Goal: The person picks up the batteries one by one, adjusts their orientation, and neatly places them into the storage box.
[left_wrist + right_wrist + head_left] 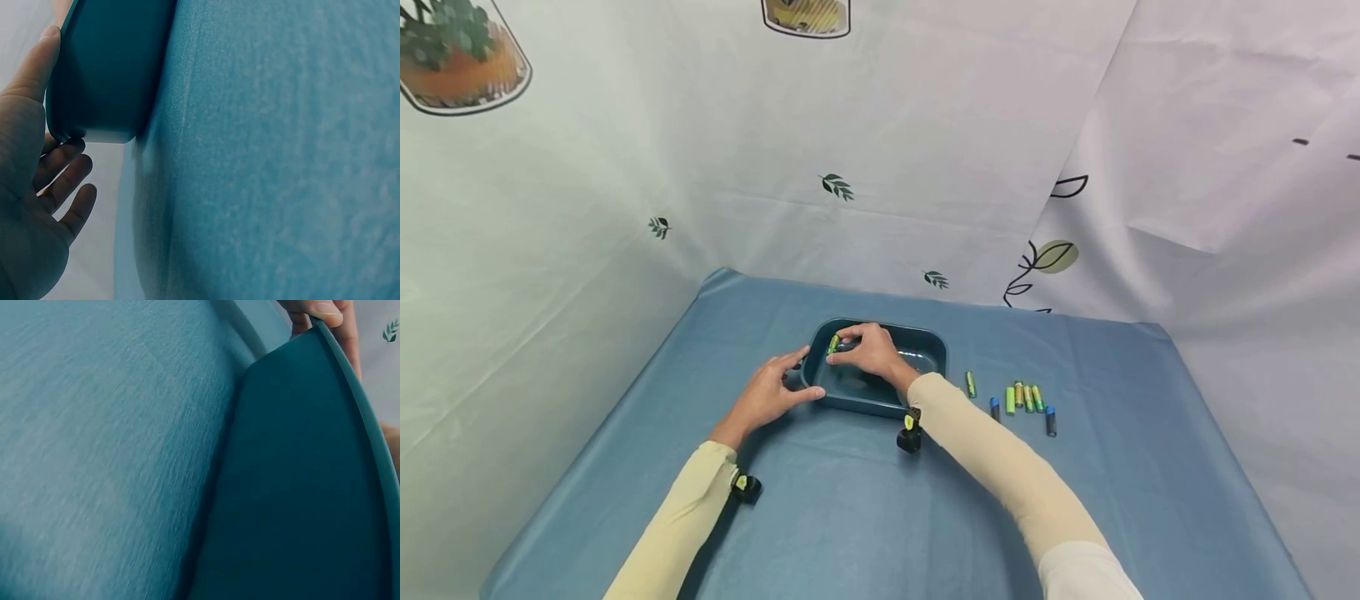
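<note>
At the left end of the tray (pixel 865 407), right hand (pixel 874 351) pinching a green battery (pixel 832 344) inside it, left hand (pixel 769 392) spread wide, thumb and fingers against the outer edge, other batteries (pixel 1028 398) rightward on blue cloth (pixel 850 517).

Blue tablecloth (pixel 850 517), leaf-printed backdrop (pixel 880 125)

From well above, the head camera faces forward and down over the surface (pixel 835 525) and whole teal rectangular tray (pixel 865 407). The left wrist camera (pixel 747 488) and right wrist camera (pixel 910 437) look in low, close and sideways-tilted, sharing the tray's outer side.
</note>
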{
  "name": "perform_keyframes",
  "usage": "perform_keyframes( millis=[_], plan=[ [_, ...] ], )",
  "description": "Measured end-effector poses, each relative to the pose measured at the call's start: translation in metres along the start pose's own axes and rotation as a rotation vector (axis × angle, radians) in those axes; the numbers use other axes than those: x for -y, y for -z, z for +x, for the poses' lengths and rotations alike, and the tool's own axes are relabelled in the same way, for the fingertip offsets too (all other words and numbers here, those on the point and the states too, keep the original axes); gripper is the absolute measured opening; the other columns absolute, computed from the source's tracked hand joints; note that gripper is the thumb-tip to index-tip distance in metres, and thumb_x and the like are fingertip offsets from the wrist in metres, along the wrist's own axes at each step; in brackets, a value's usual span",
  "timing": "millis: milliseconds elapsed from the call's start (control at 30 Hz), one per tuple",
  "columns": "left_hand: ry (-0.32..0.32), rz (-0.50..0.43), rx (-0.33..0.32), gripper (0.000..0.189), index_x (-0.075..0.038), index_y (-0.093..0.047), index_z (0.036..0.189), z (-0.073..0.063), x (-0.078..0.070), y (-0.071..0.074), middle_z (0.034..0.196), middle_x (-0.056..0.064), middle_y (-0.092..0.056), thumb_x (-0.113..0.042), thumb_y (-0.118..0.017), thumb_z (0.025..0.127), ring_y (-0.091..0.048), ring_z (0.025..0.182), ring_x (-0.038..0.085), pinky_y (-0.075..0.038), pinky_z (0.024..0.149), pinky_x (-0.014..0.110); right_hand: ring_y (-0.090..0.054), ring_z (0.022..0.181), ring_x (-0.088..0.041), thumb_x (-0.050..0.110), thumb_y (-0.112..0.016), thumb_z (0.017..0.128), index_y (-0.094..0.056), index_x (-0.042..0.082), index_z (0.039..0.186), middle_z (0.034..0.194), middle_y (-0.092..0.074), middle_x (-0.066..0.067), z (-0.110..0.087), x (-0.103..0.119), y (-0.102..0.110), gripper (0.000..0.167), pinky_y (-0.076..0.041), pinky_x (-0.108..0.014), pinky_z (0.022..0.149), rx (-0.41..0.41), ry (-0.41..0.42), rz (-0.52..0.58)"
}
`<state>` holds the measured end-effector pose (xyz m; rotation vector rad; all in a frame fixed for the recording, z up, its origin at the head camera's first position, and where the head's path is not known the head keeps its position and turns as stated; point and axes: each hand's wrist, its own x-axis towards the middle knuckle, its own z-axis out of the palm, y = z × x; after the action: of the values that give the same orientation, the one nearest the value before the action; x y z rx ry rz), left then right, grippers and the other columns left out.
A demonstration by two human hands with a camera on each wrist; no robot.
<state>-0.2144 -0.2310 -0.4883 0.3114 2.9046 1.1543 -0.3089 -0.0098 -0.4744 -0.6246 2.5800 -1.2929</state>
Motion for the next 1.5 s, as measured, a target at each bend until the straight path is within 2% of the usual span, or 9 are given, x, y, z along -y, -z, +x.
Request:
perform_keyframes(
  millis=[200,667,1100,1500],
  plan=[
    [-0.002,-0.002,-0.001,0.098,-0.017,-0.037,0.160,0.001,0.000,-0.002,0.156,0.022,-0.044,-0.062,-0.077,0.083,-0.055,0.125,0.043,-0.049,0.095,0.061,-0.065,0.104,-0.018,0.034,-0.087,0.084,-0.071,0.013,0.131,0.116,-0.072,-0.003,0.007,0.002,-0.005,0.054,-0.056,-0.033,0.085,-0.002,-0.007,-0.055],
    [-0.003,-0.005,-0.010,0.095,-0.018,-0.036,0.161,-0.001,-0.001,-0.001,0.156,0.022,-0.044,-0.058,-0.078,0.085,-0.056,0.124,0.042,-0.050,0.094,0.060,-0.067,0.103,-0.019,0.037,-0.089,0.081,-0.075,0.012,0.123,0.111,-0.073,-0.002,0.009,0.002,-0.013,0.051,-0.056,-0.036,0.090,0.029,-0.032,-0.130],
    [0.011,-0.010,-0.015,0.095,-0.017,-0.038,0.160,-0.003,-0.001,-0.002,0.155,0.021,-0.045,-0.055,-0.080,0.085,-0.056,0.124,0.041,-0.048,0.097,0.060,-0.064,0.094,-0.014,0.037,-0.090,0.080,-0.077,0.013,0.116,0.107,-0.071,0.000,0.006,0.004,-0.022,0.045,-0.055,-0.031,0.082,0.042,-0.051,-0.183],
    [-0.012,-0.004,-0.017,0.093,-0.017,-0.039,0.160,-0.003,-0.001,-0.001,0.157,0.021,-0.043,-0.055,-0.080,0.085,-0.054,0.128,0.042,-0.047,0.099,0.061,-0.059,0.083,-0.013,0.036,-0.090,0.080,-0.074,0.009,0.121,0.102,-0.067,-0.003,0.004,0.009,-0.024,0.051,-0.052,-0.028,0.074,0.040,-0.051,-0.207]
  ],
)
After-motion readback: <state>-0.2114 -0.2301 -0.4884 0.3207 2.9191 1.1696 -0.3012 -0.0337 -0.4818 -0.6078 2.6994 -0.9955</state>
